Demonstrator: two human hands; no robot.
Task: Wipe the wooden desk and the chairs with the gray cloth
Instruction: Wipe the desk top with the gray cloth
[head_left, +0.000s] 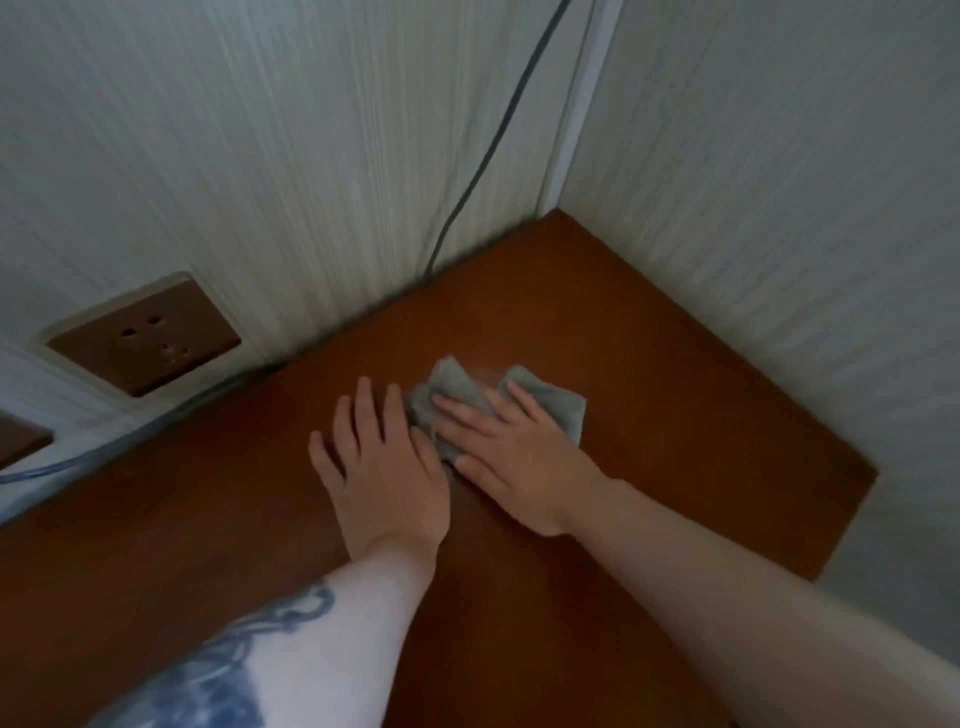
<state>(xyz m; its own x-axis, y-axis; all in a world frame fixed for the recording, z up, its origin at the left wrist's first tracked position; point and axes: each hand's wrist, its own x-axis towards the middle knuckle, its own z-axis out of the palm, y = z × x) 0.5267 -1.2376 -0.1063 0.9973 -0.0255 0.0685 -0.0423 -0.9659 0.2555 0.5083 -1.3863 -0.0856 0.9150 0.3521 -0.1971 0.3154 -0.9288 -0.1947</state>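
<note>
Head view: hands flat and side by side on the wooden table (649, 395). The right hand (511, 457) presses the gray cloth (550, 402) with straight fingers; the left hand (387, 462) lies open just beside it, fingertips touching its near-left edge. The cloth lies crumpled crosswise ahead of the fingers (toward the wall corner), so the right hand looks best placed to push it farther.

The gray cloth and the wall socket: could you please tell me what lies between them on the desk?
In the head view, the left hand lies flat on the wooden desk between the gray cloth and the wall socket; otherwise bare wood.
</note>
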